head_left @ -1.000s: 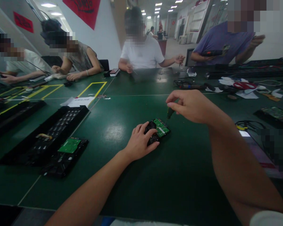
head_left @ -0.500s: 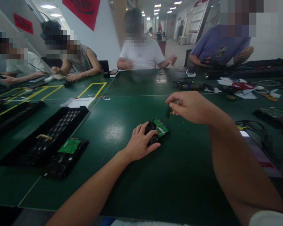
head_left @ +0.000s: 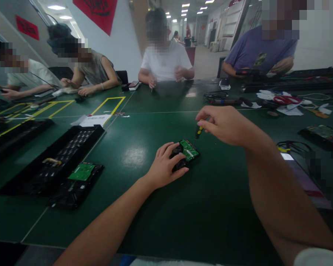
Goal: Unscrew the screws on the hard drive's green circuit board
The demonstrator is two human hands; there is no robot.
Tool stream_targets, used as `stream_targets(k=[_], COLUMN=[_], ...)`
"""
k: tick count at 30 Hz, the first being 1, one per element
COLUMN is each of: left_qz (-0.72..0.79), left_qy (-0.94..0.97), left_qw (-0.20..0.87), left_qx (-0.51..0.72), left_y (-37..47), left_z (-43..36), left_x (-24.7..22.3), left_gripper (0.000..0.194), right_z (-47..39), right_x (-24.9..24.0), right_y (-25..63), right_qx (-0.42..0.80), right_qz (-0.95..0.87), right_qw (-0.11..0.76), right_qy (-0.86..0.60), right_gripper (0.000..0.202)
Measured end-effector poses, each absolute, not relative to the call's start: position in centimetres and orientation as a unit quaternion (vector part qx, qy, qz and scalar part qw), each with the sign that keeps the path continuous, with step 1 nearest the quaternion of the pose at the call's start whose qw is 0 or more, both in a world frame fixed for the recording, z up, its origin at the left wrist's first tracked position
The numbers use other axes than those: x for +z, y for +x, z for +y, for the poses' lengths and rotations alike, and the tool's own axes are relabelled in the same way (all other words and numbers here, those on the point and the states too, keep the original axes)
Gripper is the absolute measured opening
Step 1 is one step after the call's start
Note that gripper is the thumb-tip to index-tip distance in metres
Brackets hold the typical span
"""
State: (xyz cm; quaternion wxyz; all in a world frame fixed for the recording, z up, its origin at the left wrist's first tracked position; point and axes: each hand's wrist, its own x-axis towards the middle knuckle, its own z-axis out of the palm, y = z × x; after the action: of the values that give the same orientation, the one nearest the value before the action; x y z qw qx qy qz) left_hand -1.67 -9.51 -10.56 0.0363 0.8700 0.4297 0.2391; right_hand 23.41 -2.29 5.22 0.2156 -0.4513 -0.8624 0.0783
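On the green table, my left hand (head_left: pixel 168 162) grips a black hard drive (head_left: pixel 189 150), its fingers over the near-left end. The drive's green circuit board faces up. My right hand (head_left: pixel 219 123) pinches the top of a black and yellow screwdriver (head_left: pixel 199 130) from above. The screwdriver stands slightly tilted, and its thin shaft meets the right side of the board. Whether the tip sits in a screw is too small to tell. A second drive (head_left: pixel 81 172), also with its green board up, lies to the left on a black part.
A long black tray-like housing (head_left: pixel 63 155) lies at the left, near a white paper (head_left: pixel 96 120). Cables (head_left: pixel 285 100) and another circuit board (head_left: pixel 323 132) are on the right, beside a purple flat item (head_left: pixel 299 173). Several people sit across the table.
The screwdriver has turned in my right fingers, so more of its yellow marks show. My left hand and the hard drive have stayed put. Across the table, a person's hands moved inward.
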Motion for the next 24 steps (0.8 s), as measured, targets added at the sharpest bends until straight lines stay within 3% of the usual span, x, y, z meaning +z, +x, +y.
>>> stream_targets(k=[24], left_qz=[0.37], left_qy=[0.896], left_qw=[0.064], left_qx=[0.237], left_y=[-1.27], left_z=[-9.56], left_x=[-10.29], left_gripper=[0.044], right_z=[-2.15], right_x=[4.8], right_y=[23.3], right_qx=[0.057], right_qz=[-0.869], right_qw=[0.215], right_qy=[-0.441], right_gripper=[0.031])
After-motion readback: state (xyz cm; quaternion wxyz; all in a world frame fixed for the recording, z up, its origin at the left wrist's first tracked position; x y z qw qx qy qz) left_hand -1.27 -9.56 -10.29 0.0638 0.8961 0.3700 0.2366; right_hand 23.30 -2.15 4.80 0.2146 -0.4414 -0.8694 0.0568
